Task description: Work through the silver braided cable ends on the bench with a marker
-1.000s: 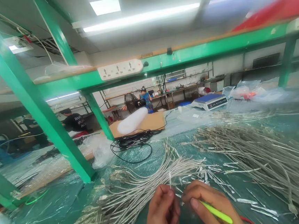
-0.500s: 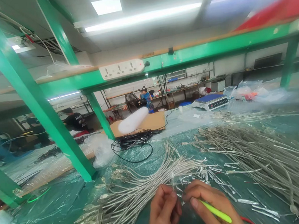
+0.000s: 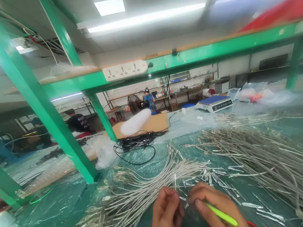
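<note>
My left hand is closed in a pinch on a thin silvery cable, whose short end stands up above the fingertips. Just to the right, my right hand is closed around a slim tool with a bright yellow-green handle; its working tip is hidden by the fingers. A small gap separates the two hands. Behind and left of them lies a fanned bundle of silver-grey cables. Small silvery foil-like scraps are scattered beyond and to the right of my right hand.
A larger heap of grey cables covers the right side. Coiled black cable and a white roll lie behind, and a scale stands farther back. A green frame post rises at left. Other people sit in the background.
My right hand has shifted slightly right, widening the gap between the hands a little. The left hand keeps its pinch; the whole view has shifted slightly.
</note>
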Demonstrator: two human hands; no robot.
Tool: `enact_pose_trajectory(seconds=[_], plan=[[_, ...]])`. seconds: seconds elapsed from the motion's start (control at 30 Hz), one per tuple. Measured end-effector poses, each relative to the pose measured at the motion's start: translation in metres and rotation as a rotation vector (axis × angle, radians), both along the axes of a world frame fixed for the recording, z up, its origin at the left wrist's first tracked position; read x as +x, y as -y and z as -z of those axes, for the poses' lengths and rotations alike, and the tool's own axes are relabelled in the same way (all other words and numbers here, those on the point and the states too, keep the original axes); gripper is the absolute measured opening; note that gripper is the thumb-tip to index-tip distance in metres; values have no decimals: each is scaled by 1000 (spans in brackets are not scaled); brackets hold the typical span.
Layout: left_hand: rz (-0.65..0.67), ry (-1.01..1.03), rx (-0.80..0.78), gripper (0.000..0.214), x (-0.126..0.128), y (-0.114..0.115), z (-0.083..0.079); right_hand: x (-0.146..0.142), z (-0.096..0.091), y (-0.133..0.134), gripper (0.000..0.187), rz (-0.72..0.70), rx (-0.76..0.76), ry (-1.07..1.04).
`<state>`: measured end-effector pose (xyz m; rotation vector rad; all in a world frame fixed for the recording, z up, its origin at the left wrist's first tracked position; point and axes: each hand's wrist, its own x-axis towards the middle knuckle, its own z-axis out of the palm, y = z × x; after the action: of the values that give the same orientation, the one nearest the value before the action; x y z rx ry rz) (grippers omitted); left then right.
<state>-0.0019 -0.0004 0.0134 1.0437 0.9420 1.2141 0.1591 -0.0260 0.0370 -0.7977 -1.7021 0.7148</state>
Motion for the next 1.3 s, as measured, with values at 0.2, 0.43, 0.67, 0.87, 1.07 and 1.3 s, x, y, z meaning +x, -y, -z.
enact_pose_trajectory(seconds=[0.2,0.43,0.67,0.87,1.07,1.3], plan=[[5,-25,5,36,-1,-1,3,-1,1,-1,20,13,21,5],[16,-28,2,37,1,1,1,0,4,-1,20,9,28,7],[3,42,-24,39,5,5,-1,-5,-4,-1,19,-108,14,8],[-31,42,-11,41,5,2,3,-3,-5,1,20,-91,-2,-9],[-6,-43,-12,39,4,2,2,-3,1,-1,19,-6,25,-18],[-39,39,-44,43,6,3,5,-3,0,-1,26,-138,122,20]])
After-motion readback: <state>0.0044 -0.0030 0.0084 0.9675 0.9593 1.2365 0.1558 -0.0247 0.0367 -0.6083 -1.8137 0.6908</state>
